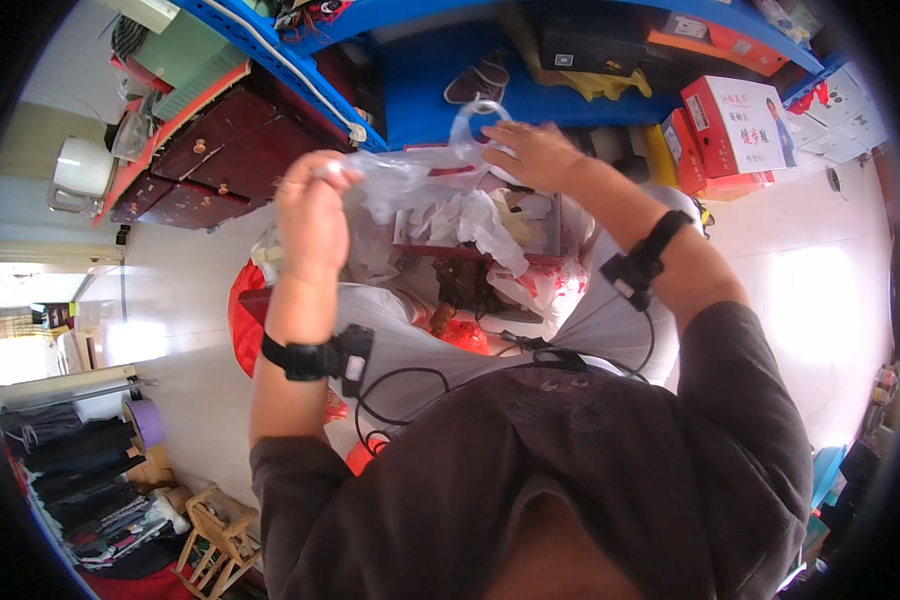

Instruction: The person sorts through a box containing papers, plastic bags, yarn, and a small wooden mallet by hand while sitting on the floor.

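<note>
A clear plastic bag (397,176) is stretched between my hands, above an open box. My left hand (315,217) pinches its left end with thumb and fingers. At the other end my right hand (536,157), slightly blurred, grips the bag's edge, its fingertips partly hard to make out. One handle loop (461,127) of the bag stands up beside the right fingers. Crumpled white plastic and paper (476,225) fill the open box (487,253) below, between my knees. Under the box sit a dark brown item and a white-and-red plastic bag (544,289).
A dark shoe (478,81) lies on the blue shelf (420,97) ahead. Red-and-white shoe boxes (742,127) are stacked at right. Dark red drawers (217,157) stand at left, with a red bag (245,315) nearer. A cable (401,371) loops over my lap. A wooden stool (221,532) is lower left.
</note>
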Demonstrator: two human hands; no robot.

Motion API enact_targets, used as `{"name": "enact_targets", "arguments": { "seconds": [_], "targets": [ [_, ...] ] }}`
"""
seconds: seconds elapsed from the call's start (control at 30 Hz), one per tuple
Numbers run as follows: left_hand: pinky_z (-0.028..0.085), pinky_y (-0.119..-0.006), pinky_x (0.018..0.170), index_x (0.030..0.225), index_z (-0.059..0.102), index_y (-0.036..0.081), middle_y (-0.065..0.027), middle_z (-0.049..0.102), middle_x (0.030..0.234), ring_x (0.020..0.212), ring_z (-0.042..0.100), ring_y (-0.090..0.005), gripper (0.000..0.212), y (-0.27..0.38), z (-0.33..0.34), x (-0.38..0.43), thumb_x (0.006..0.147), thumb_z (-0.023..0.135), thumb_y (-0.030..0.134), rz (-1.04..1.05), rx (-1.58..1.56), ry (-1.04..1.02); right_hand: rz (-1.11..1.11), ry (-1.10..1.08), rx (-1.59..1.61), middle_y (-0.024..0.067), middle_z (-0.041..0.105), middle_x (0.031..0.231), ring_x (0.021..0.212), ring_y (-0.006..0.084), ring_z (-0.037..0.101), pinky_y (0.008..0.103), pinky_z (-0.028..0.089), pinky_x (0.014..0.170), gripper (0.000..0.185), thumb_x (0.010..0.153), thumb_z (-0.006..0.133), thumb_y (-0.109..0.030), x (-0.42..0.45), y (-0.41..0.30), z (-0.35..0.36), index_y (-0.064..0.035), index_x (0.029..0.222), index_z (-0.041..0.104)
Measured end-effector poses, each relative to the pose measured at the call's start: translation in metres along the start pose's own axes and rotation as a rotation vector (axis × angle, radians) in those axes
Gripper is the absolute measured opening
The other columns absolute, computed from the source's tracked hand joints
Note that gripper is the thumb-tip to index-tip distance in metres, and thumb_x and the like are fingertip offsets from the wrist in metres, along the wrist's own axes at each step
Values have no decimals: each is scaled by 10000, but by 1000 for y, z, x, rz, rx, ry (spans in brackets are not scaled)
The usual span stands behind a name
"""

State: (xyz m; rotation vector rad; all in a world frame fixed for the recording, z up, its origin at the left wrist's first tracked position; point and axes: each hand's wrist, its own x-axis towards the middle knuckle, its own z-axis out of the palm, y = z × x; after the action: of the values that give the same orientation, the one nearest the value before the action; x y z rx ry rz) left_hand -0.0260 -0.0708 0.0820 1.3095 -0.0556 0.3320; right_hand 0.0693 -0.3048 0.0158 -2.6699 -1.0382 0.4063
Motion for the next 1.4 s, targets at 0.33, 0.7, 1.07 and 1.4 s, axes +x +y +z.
{"name": "enact_targets", "arguments": {
  "seconds": [0.33, 0.7, 1.07, 1.4],
  "targets": [
    [413, -306, 663, 708, 492, 46, -94, 530, 749, 688, 497, -207, 65, 25, 21, 6, 721, 435, 18, -123, -397, -274, -126, -91, 572, 224, 142, 1305, 1188, 299, 244, 364, 235, 962, 1075, 567, 704, -387, -36, -12, 27, -57, 1286, -23],
    [369, -297, 646, 722, 448, 56, -57, 438, 723, 693, 417, -187, 116, 40, -6, -52, 691, 358, -11, -259, -205, -45, -58, -28, 1212, 72, 560, 735, 729, 180, 550, 290, 427, 643, 315, 765, 527, -215, -34, -143, 44, -52, 1028, 467],
    [270, -223, 335, 672, 420, 65, 1, 354, 446, 349, 297, -63, 317, 5, -39, -69, 865, 350, 307, -515, -302, 29, 79, -248, 1163, 79, 584, 854, 776, 198, 551, 297, 447, 677, 324, 768, 483, -347, -16, -75, 43, -56, 872, 581],
    [261, -198, 356, 701, 453, 32, -11, 398, 509, 392, 303, -60, 286, -13, -49, -79, 848, 396, 271, -614, -91, 105, 211, -430, 30, 141, 523, 1003, 918, 299, 505, 351, 414, 785, 535, 656, 548, -95, 37, 43, 189, -230, 1155, 409]
  ]
}}
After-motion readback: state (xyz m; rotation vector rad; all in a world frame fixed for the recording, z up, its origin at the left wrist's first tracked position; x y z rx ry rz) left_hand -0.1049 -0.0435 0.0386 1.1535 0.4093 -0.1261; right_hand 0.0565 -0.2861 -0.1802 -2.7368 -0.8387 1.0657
